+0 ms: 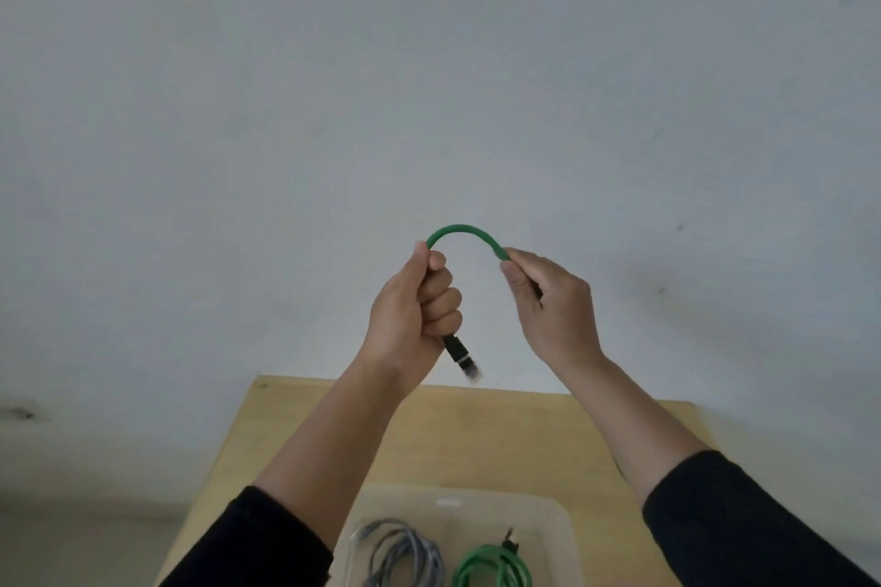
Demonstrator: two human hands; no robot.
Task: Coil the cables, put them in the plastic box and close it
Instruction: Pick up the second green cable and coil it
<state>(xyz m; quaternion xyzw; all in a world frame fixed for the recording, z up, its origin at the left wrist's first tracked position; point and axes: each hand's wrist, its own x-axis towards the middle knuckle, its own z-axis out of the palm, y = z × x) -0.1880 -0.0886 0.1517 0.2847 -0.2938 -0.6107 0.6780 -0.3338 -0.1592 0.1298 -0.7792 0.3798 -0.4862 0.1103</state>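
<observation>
Coiling was under way — the left hand (414, 300) fisted the green network cable (465, 234) near its plug (465, 360), the right hand (548, 300) pinched it, arched above the plastic box (562, 534). Next move likely: another loop, evenly sized.

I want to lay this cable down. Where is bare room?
Bare table lies between its far edge and the plastic box. Box is crowded: grey coil left, green coil right. Both hands hold the green cable.

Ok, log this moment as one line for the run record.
left hand: grips green cable near plug | right hand: pinches same cable | plastic box: open, holds grey cable, coiled green cable
</observation>
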